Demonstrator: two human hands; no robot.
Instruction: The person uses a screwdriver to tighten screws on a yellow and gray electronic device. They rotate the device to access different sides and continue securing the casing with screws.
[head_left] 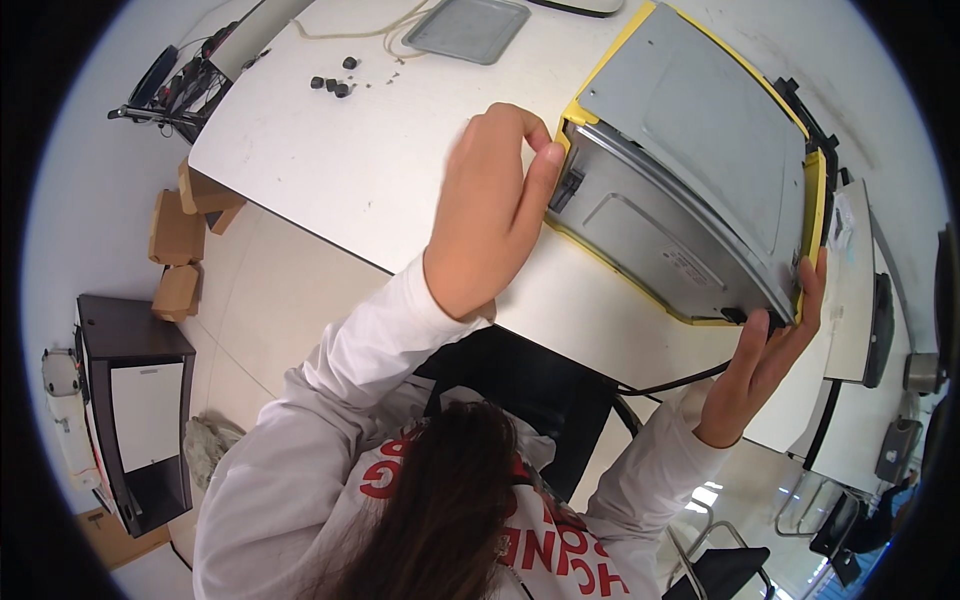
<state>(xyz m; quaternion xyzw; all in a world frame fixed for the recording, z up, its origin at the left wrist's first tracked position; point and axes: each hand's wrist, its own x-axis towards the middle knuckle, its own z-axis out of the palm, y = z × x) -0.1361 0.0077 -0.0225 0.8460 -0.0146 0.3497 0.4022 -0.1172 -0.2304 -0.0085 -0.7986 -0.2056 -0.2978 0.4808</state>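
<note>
A boxy grey metal case (690, 130) with yellow edging stands tilted on the right part of the white table (330, 160). Its lower panel (655, 235) carries a small label and a raised outline. At the case's left yellow edge, my left hand (485, 205) is closed, with thumb and curled fingertips against the rim. My right hand (765, 370) grips the lower right corner, thumb on the near side and fingers along the yellow side. Parts of the right fingers are hidden behind the corner. A black cable (680, 382) runs below the case.
Several small black knobs (331, 86) and tiny loose bits lie at the far left of the table. Behind them are a grey tray (468, 30) and a beige tube (360, 34). Cardboard boxes (178, 225) and a dark cabinet (140, 330) stand on the left; a black chair (735, 575) is lower right.
</note>
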